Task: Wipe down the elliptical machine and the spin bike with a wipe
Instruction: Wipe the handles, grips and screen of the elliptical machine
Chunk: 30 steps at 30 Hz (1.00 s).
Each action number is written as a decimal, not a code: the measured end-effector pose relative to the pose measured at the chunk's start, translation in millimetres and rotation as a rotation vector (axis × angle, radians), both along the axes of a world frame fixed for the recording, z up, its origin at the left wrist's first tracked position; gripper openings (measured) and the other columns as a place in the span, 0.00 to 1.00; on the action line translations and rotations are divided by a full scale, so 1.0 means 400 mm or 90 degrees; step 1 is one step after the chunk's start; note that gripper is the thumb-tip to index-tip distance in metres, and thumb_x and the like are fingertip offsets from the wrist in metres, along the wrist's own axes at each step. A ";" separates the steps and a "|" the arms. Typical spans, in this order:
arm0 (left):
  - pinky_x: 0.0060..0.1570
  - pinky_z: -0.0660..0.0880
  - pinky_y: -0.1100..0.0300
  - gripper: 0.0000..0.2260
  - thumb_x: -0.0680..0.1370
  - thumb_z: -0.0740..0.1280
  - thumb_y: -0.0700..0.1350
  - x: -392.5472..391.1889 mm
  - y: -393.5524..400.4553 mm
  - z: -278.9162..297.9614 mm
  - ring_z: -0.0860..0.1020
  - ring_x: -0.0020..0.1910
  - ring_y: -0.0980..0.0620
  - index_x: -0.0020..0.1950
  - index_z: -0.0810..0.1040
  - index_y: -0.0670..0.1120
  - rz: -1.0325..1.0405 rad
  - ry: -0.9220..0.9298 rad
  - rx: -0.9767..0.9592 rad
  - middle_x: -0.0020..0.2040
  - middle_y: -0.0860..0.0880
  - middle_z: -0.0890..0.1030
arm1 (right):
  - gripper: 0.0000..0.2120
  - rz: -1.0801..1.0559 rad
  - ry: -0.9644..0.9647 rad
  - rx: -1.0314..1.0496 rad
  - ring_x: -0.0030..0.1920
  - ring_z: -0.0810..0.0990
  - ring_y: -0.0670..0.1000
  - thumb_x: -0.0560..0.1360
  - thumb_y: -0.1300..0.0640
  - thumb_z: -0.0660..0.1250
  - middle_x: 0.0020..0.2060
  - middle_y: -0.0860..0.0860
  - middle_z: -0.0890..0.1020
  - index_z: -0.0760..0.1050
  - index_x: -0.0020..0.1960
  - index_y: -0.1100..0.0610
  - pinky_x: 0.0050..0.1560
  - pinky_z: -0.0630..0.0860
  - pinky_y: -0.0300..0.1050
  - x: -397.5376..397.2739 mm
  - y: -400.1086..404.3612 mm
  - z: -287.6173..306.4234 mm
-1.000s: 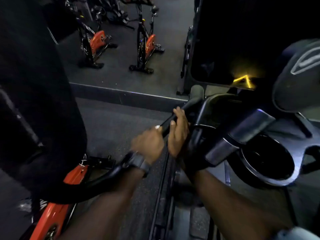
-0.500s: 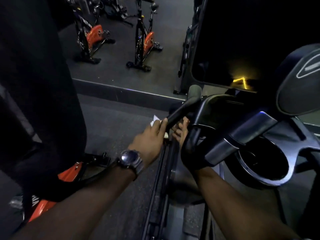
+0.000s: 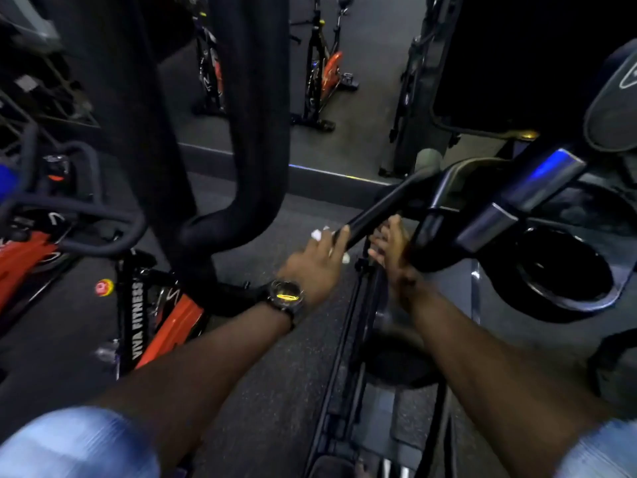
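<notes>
Dim gym flooring (image 3: pixel 275 391) of dark speckled rubber runs under everything, with a raised step (image 3: pixel 331 174) crossing the middle distance and two orange-and-black bikes (image 3: pixel 324 74) parked beyond it. On the right stands the elliptical machine (image 3: pixel 537 236), its black flywheel housing and silver-sleeved arm catching a blue glint. On the left sits the spin bike (image 3: pixel 165 315), orange-framed with white lettering on its black post, and its thick black handlebar (image 3: pixel 248 139) loops down through the upper middle of the view. A slim black handle bar (image 3: pixel 375 208) of the elliptical slants up from centre toward the machine. The left hand (image 3: pixel 317 267), a watch (image 3: pixel 286 298) on its wrist, has its fingers curled over the lower end of that bar with the white wipe (image 3: pixel 319 234) pressed beneath them, bits of it showing just past the fingertips and under the palm. The right hand (image 3: pixel 393 250) is just beside it on the bar's far side, fingers loosely spread and straight, touching the bar's underside; whether it grips anything cannot be told.
</notes>
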<state>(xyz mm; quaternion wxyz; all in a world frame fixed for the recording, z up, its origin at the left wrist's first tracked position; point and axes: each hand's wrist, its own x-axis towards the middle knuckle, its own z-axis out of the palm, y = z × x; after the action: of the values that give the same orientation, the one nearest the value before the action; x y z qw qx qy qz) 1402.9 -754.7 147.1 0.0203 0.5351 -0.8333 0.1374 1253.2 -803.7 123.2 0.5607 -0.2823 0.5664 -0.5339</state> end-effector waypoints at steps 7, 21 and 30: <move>0.45 0.70 0.49 0.19 0.79 0.55 0.42 0.233 0.186 0.031 0.77 0.38 0.43 0.62 0.76 0.33 -0.113 -0.163 -0.099 0.42 0.41 0.80 | 0.23 0.176 0.863 -0.294 0.74 0.63 0.68 0.78 0.55 0.54 0.72 0.66 0.68 0.73 0.67 0.63 0.74 0.58 0.62 0.185 0.166 0.019; 0.71 0.62 0.42 0.26 0.76 0.52 0.26 0.338 0.293 0.078 0.55 0.76 0.41 0.75 0.58 0.36 -0.092 0.349 -0.224 0.78 0.45 0.52 | 0.22 0.482 0.650 -0.219 0.63 0.76 0.60 0.79 0.67 0.56 0.64 0.59 0.78 0.71 0.71 0.58 0.54 0.71 0.41 0.288 0.343 0.166; 0.48 0.73 0.66 0.11 0.81 0.57 0.39 0.159 0.225 0.046 0.77 0.47 0.50 0.59 0.76 0.41 0.476 1.541 -0.159 0.45 0.51 0.81 | 0.19 0.436 0.623 -0.190 0.32 0.74 0.42 0.82 0.63 0.56 0.55 0.55 0.82 0.73 0.69 0.51 0.30 0.67 0.31 0.203 0.332 0.160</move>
<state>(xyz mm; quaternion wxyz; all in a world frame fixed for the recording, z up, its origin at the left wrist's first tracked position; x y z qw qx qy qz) 1466.4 -664.6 165.4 0.7749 0.5141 -0.0628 -0.3623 1334.2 -670.9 187.4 0.3298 -0.7358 0.5544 -0.2059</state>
